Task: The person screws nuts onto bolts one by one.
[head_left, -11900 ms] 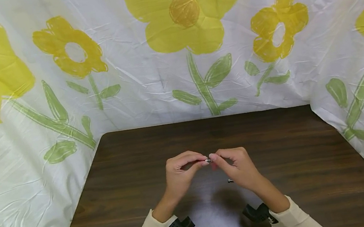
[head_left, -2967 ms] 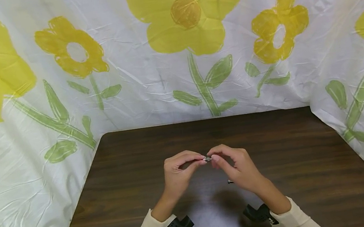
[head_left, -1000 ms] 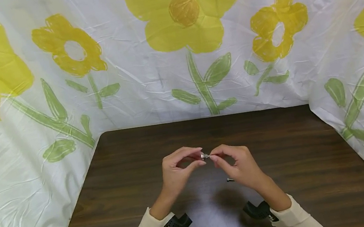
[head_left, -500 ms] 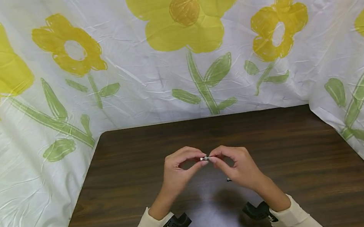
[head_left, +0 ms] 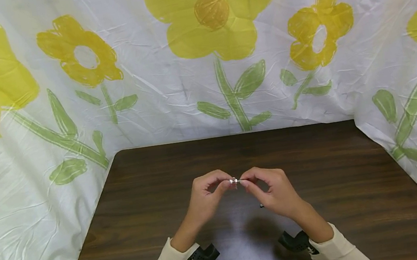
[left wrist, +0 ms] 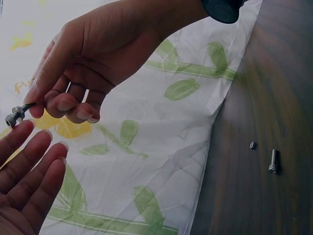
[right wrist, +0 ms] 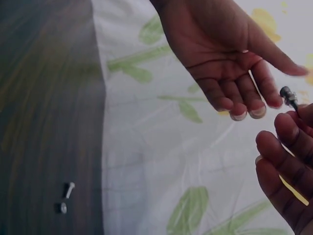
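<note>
My right hand (head_left: pixel 274 185) pinches the thin shank end of a metal socket-head bolt (left wrist: pixel 14 117) between thumb and index finger. Ring-shaped hardware, apparently a nut or washers, sits on the bolt near its head. My left hand (head_left: pixel 206 192) is at the head end. In the left wrist view its fingers (left wrist: pixel 41 156) are fairly straight, the index fingertip touching or nearly touching the bolt. The right wrist view shows the left thumb (right wrist: pixel 288 66) stretched out, apart from the bolt. Both hands are raised over the table.
A second bolt (left wrist: pixel 273 160) and a loose nut (left wrist: pixel 253 145) lie on the dark wooden table (head_left: pixel 158 226). In the head view the right hand partly hides them. A white curtain with yellow flowers (head_left: pixel 147 89) surrounds the table. Both wrists carry black cameras (head_left: pixel 204 255).
The left fingers spread around the bolt head a second ago, came together half a second ago, and have since shifted. The right hand keeps its pinch, and more of the bolt shows than 11.9 s ago.
</note>
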The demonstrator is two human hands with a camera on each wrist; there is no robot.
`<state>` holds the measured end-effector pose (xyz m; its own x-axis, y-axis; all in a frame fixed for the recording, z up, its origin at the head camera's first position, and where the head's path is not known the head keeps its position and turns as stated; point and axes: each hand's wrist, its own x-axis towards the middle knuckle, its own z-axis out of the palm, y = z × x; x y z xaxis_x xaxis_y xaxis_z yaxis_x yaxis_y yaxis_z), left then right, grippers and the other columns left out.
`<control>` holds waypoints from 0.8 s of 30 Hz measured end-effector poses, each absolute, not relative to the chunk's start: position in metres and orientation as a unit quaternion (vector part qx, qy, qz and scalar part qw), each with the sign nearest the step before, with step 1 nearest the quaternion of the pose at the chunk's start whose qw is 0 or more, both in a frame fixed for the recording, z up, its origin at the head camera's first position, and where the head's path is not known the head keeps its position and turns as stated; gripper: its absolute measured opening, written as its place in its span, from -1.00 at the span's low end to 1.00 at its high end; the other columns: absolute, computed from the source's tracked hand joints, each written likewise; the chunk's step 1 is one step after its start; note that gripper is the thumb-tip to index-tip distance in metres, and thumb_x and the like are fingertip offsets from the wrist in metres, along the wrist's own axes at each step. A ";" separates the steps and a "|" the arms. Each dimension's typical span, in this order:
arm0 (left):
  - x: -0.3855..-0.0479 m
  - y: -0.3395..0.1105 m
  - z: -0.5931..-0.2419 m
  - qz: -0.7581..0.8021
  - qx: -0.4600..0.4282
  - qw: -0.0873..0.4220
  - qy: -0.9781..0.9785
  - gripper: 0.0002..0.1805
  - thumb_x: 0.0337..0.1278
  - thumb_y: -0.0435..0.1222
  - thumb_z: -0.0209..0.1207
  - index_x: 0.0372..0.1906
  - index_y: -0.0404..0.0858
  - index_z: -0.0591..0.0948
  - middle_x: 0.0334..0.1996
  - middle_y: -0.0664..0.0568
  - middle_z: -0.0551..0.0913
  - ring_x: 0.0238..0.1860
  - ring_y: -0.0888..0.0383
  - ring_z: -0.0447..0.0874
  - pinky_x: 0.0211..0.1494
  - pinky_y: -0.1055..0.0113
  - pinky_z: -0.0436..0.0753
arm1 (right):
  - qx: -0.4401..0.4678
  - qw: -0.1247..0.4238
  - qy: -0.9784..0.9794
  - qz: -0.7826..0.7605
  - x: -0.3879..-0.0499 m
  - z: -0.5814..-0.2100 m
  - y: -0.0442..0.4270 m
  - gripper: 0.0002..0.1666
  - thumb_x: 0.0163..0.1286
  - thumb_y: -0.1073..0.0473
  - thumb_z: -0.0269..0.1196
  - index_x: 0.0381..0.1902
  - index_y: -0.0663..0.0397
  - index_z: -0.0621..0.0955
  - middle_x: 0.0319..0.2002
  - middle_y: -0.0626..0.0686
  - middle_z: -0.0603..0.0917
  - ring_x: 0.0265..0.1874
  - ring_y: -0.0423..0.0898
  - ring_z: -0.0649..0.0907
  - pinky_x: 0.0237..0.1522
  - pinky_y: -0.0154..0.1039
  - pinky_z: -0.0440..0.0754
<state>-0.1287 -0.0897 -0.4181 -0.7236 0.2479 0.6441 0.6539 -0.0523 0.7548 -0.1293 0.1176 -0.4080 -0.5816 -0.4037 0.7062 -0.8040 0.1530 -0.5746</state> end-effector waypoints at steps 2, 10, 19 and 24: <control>-0.132 -0.091 -0.422 -0.652 -0.340 0.163 -0.658 -0.69 0.31 -0.16 0.28 -0.23 -0.38 0.70 -0.37 -0.19 0.73 -0.34 0.04 0.74 -0.23 0.24 0.75 | 0.408 0.200 -0.735 0.504 -0.129 -0.408 0.118 -0.74 0.29 0.49 0.36 -0.19 0.03 0.68 -0.45 -0.12 0.68 -0.51 -0.27 0.62 -0.43 -0.38 0.63; -0.134 -0.094 -0.420 -0.646 -0.383 0.192 -0.632 -0.50 -0.24 -0.69 0.47 -0.06 -0.40 0.69 -0.14 -0.23 0.70 -0.22 -0.01 0.74 -0.20 0.10 0.78 | 0.405 0.200 -0.737 0.503 -0.130 -0.407 0.118 -0.74 0.27 0.51 0.37 -0.20 0.09 0.68 -0.44 -0.09 0.69 -0.51 -0.26 0.62 -0.45 -0.39 0.62; -0.134 -0.092 -0.418 -0.631 -0.398 0.199 -0.636 -0.61 -0.20 -0.77 0.40 -0.20 -0.40 0.73 -0.25 -0.19 0.71 -0.26 0.05 0.71 -0.22 0.24 0.76 | 0.414 0.196 -0.736 0.499 -0.130 -0.408 0.118 -0.71 0.27 0.53 0.35 -0.19 0.05 0.69 -0.42 -0.12 0.69 -0.50 -0.26 0.62 -0.41 -0.37 0.65; -0.127 -0.091 -0.406 -0.629 -0.395 0.203 -0.638 -0.64 -0.24 -0.80 0.38 -0.24 -0.48 0.70 -0.30 -0.22 0.69 -0.29 0.06 0.70 -0.23 0.23 0.77 | 0.415 0.199 -0.736 0.497 -0.129 -0.408 0.117 -0.70 0.26 0.53 0.36 -0.19 0.04 0.69 -0.42 -0.12 0.70 -0.50 -0.26 0.62 -0.40 -0.39 0.64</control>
